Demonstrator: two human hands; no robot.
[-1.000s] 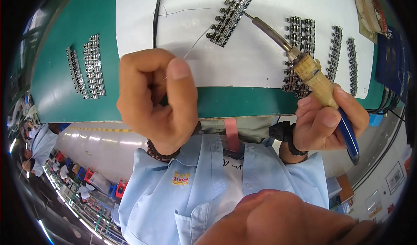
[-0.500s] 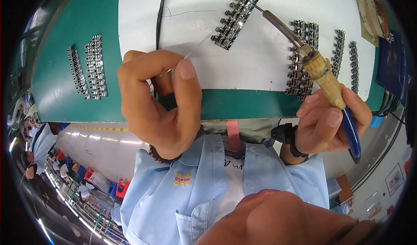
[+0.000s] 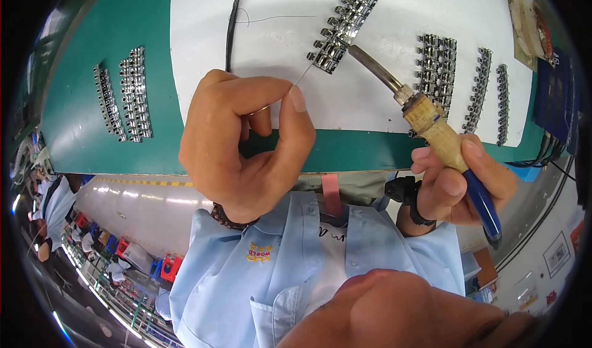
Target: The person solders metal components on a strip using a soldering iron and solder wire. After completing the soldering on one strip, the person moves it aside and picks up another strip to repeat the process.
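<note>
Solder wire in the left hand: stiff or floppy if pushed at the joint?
Probably bendy: the solder wire is hair-thin and needs the left hand pinching near its tip. Likely very light. Pushed against the connector strip, it would probably buckle.

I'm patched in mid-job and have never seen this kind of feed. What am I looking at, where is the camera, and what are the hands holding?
It is one fisheye camera worn on a person's head, looking down, so edges bend. The left hand pinches a thin wire between thumb and forefinger. The right hand grips a soldering iron by its tan and blue handle; its tip meets the wire's end at a slanted strip of metal connectors. More strips lie on the white sheet and the green table.
</note>
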